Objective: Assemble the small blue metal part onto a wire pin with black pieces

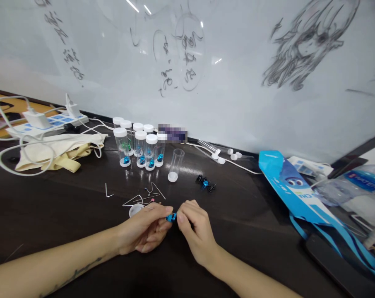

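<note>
Between the thumb and fingers of my left hand [145, 227] is a small shiny blue metal part [171, 217]. My right hand [196, 225] is closed against the right side of that part, thumb and fingertips pressed together; whatever they pinch is hidden. Just behind my left hand lie a round white cap [135, 210] and several thin bent metal pieces [140, 199] like hex keys, with tiny pink and dark bits among them. An uncapped clear tube [176, 163] stands beyond my hands. To its right sits a small cluster of black and blue parts [205, 184].
Several white-capped clear tubes [140, 147] holding blue or green parts stand at the back. Empty tubes and loose caps [234, 156] lie near the whiteboard [237, 82]. Left are a cream cloth bag [57, 151] and power strip [51, 124]; right, a blue package [287, 190].
</note>
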`<control>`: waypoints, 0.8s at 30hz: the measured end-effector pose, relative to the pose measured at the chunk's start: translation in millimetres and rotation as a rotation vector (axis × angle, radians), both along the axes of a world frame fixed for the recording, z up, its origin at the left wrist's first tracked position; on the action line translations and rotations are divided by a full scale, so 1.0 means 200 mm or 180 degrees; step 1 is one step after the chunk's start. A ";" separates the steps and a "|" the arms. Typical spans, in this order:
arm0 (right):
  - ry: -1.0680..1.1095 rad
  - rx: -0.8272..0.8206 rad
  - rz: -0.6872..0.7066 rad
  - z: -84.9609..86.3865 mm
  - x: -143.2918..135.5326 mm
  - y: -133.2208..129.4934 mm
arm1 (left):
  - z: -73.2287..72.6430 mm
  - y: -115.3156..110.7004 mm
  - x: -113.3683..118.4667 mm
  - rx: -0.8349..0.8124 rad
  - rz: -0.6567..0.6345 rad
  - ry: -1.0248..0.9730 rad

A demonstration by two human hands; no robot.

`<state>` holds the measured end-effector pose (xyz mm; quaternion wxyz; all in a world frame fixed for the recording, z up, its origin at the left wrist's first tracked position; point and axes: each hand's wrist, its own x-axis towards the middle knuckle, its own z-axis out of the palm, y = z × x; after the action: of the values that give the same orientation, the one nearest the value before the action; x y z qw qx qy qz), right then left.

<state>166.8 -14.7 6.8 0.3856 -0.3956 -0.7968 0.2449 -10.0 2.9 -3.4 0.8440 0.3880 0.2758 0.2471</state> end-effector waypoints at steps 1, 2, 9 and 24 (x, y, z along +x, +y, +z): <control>0.0002 -0.0010 0.0000 0.00 0.00 0.00 | 0.00 0.00 0.00 0.0022 -0.0001 -0.0003; 0.0005 -0.0005 -0.0007 0.00 0.00 0.00 | 0.01 0.00 0.00 0.0036 0.0011 -0.0013; 0.0161 0.0184 -0.0082 0.01 0.00 -0.01 | 0.01 0.00 0.00 -0.0071 0.0080 -0.0103; 0.0211 0.0181 -0.0049 -0.01 -0.01 -0.02 | 0.00 0.00 0.00 -0.0006 0.0073 0.0007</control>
<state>165.6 -19.1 5.8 0.4247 -0.3823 -0.7871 0.2322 -9.5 3.3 -3.9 0.8412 0.3844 0.2813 0.2560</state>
